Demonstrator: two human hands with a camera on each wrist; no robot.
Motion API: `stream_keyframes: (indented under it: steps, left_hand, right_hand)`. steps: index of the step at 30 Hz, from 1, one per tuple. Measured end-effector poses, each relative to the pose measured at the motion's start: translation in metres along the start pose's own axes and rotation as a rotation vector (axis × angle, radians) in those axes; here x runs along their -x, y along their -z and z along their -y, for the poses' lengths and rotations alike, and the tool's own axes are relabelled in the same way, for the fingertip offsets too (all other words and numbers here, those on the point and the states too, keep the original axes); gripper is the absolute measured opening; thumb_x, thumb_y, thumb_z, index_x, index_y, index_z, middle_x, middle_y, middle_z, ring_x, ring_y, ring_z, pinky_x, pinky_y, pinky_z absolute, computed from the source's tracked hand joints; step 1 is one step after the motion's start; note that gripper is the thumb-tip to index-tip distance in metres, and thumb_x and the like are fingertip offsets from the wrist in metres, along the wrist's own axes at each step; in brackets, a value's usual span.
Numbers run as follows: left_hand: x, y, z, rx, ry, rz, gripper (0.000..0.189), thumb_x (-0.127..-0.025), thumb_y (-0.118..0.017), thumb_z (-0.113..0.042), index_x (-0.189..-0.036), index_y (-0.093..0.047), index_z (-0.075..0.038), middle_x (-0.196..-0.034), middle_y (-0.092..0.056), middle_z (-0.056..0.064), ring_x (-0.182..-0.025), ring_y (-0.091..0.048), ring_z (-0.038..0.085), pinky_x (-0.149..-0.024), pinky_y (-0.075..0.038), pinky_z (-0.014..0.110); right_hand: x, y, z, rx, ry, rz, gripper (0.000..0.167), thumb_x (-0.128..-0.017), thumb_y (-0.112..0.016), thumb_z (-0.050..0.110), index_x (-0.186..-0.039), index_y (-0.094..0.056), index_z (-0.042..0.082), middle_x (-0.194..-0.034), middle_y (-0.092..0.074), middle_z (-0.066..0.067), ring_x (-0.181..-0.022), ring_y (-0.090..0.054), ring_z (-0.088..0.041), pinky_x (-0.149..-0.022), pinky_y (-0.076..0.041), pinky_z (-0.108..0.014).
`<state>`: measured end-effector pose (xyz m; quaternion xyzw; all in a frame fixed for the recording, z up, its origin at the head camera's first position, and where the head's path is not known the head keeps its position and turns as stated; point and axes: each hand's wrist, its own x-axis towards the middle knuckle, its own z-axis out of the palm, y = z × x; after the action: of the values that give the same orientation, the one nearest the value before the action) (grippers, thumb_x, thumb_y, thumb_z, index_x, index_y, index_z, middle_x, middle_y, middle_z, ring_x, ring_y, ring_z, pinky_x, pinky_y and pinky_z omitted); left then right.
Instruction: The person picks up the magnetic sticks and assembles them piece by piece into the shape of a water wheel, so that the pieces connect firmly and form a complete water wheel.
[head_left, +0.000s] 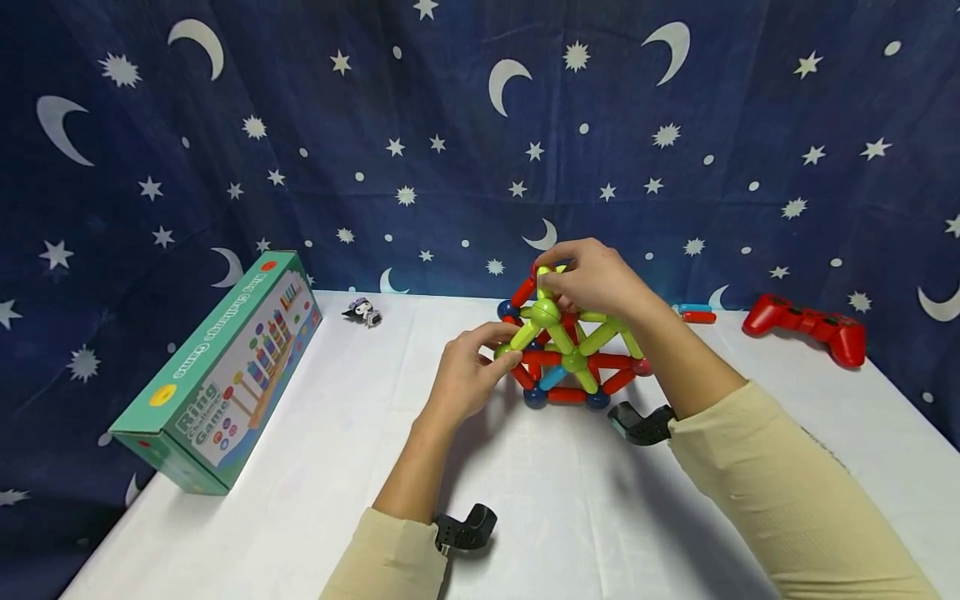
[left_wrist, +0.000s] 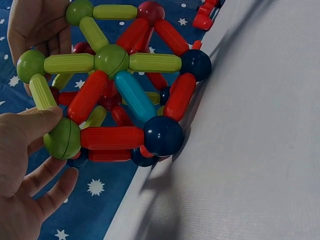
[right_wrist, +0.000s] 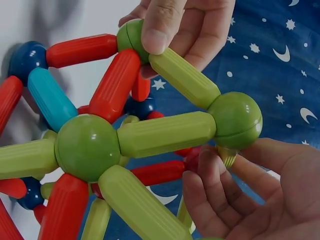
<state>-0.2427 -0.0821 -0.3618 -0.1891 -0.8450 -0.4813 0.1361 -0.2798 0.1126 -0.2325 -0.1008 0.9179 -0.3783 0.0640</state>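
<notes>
A magnetic ball-and-stick structure (head_left: 574, 362) of red, lime and blue rods with green, navy and red balls stands on the white table, its lower navy balls at the tabletop. At its left side my left hand (head_left: 468, 371) pinches a green ball (left_wrist: 62, 138), the thumb lying over the joint with a lime rod (left_wrist: 42, 92). My right hand (head_left: 596, 275) reaches over the top and holds a short lime rod (right_wrist: 227, 156) just behind the upper green ball (right_wrist: 235, 120). Its fingertips are partly hidden there. A blue rod (left_wrist: 135, 96) slants across the near face.
A green Ring Challenge Game box (head_left: 240, 375) lies on the left, with a small figurine (head_left: 363, 312) behind it. Loose blue (head_left: 693, 307) and red (head_left: 699, 317) rods lie beyond my right forearm. A red game controller (head_left: 806, 327) is at the far right, before a starry curtain (head_left: 450, 167).
</notes>
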Motion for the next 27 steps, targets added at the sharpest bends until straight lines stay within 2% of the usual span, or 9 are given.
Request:
stream_keyframes:
  steps: [8,13,16,18,21,25,27]
  left_hand:
    - [0.0,0.001,0.002,-0.001,-0.011,-0.002,0.03,-0.093,-0.077,-0.013,-0.122,-0.074,-0.017,-0.107,-0.078,0.001,-0.1,-0.066,0.021,-0.078,-0.057,0.032]
    - [-0.001,0.001,0.002,0.002,-0.009,0.016,0.029,-0.094,-0.076,-0.014,-0.122,-0.074,-0.017,-0.107,-0.078,0.001,-0.101,-0.066,0.019,-0.078,-0.057,0.031]
    - [-0.001,0.0,0.002,-0.004,-0.009,0.016,0.029,-0.094,-0.076,-0.014,-0.123,-0.074,-0.017,-0.108,-0.077,0.001,-0.1,-0.067,0.019,-0.078,-0.057,0.031]
    - [-0.001,0.0,0.003,-0.005,-0.007,0.012,0.029,-0.094,-0.076,-0.014,-0.123,-0.074,-0.016,-0.108,-0.077,0.001,-0.1,-0.067,0.019,-0.078,-0.057,0.031]
    - [-0.001,0.001,0.002,-0.007,-0.004,0.01,0.029,-0.094,-0.076,-0.014,-0.123,-0.074,-0.016,-0.108,-0.077,0.001,-0.101,-0.066,0.019,-0.078,-0.057,0.031]
    - [0.0,0.0,0.002,-0.007,-0.003,0.012,0.029,-0.094,-0.076,-0.014,-0.123,-0.074,-0.016,-0.108,-0.077,0.001,-0.1,-0.066,0.018,-0.078,-0.057,0.031]
    - [0.0,0.001,0.002,-0.004,0.001,0.01,0.029,-0.094,-0.076,-0.014,-0.123,-0.074,-0.016,-0.106,-0.077,0.001,-0.1,-0.066,0.018,-0.078,-0.057,0.031]
  right_hand:
    - [-0.005,-0.004,-0.001,0.051,0.005,0.045,0.034,-0.103,-0.059,0.02,-0.134,-0.068,0.01,-0.11,-0.065,-0.017,-0.078,-0.066,-0.027,-0.069,-0.059,-0.03]
    - [-0.002,0.001,-0.002,0.053,0.004,0.061,0.034,-0.103,-0.059,0.021,-0.134,-0.068,0.01,-0.113,-0.067,-0.017,-0.084,-0.069,-0.031,-0.072,-0.059,-0.032]
    - [0.0,0.007,-0.004,0.067,0.017,0.042,0.033,-0.103,-0.059,0.023,-0.133,-0.069,0.012,-0.113,-0.071,-0.018,-0.087,-0.07,-0.032,-0.074,-0.06,-0.034]
    - [0.001,0.012,-0.007,0.064,0.037,0.019,0.033,-0.103,-0.06,0.024,-0.132,-0.07,0.013,-0.112,-0.073,-0.019,-0.09,-0.071,-0.034,-0.077,-0.06,-0.036]
    - [0.004,0.02,-0.019,0.055,0.119,-0.049,0.033,-0.103,-0.06,0.026,-0.131,-0.07,0.012,-0.115,-0.074,-0.018,-0.096,-0.071,-0.033,-0.083,-0.06,-0.038]
    - [0.01,0.031,-0.042,0.034,0.226,-0.202,0.032,-0.104,-0.06,0.027,-0.13,-0.07,0.01,-0.113,-0.074,-0.019,-0.098,-0.07,-0.032,-0.079,-0.055,-0.022]
    - [0.013,0.036,-0.057,0.027,0.23,-0.278,0.032,-0.104,-0.061,0.026,-0.129,-0.07,0.009,-0.114,-0.074,-0.02,-0.099,-0.069,-0.033,-0.075,-0.052,-0.013]
